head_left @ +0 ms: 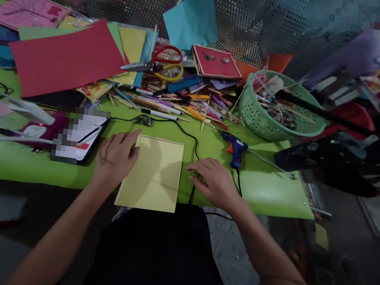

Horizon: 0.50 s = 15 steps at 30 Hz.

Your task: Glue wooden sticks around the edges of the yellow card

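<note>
Head view: the left hand (114, 159) rests at the left edge of the yellow card (160, 192), fingers loosely parted, thumb over the card. Steadying it well calls for light, flat pressure, clear of the top stick (162, 140), so nothing skews. Beyond the card's right edge, the right hand (217, 184) has slightly parted fingers, holding nothing; the glue gun (237, 153) lies just past them on the tabletop (267, 196).

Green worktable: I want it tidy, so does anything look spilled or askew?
Thin wooden sticks and slim plastic pens lie jumbled towards the back, as if spilled. The pale yellow paper sheet juts slightly past the front edge, looking misplaced.
</note>
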{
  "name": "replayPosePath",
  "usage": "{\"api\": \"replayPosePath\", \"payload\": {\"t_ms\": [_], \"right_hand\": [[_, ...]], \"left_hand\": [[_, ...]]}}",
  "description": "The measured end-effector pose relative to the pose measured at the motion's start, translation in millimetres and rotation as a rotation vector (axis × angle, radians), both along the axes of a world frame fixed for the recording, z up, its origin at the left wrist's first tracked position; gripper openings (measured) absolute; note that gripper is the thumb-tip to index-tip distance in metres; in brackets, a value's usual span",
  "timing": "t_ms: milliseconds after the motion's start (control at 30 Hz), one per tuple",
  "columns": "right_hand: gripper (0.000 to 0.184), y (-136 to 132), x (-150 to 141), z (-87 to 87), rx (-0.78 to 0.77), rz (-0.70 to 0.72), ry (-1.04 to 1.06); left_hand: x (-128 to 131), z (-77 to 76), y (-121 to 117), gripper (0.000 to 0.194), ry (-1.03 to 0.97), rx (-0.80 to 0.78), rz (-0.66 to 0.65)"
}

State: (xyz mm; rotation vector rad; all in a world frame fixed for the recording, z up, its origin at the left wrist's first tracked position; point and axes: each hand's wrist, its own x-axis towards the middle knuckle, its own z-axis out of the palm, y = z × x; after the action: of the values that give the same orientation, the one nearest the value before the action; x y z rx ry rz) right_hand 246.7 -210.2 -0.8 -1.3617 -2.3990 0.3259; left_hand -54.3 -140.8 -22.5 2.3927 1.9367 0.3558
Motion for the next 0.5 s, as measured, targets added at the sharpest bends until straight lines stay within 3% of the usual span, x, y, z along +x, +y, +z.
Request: {"api": "replayPosePath", "payload": {"t_ms": [267,500], "right_hand": [[0.019,-16,7,-21.2,-0.049,-0.031,0.104],[0.019,-22,10,-25.6,-0.028,-0.055,0.206]], "left_hand": [[16,11.9,-3,0.055,0.004,-0.050,0.111],[25,22.8,-6,0.062,0.032,-0.104,0.167]]}}
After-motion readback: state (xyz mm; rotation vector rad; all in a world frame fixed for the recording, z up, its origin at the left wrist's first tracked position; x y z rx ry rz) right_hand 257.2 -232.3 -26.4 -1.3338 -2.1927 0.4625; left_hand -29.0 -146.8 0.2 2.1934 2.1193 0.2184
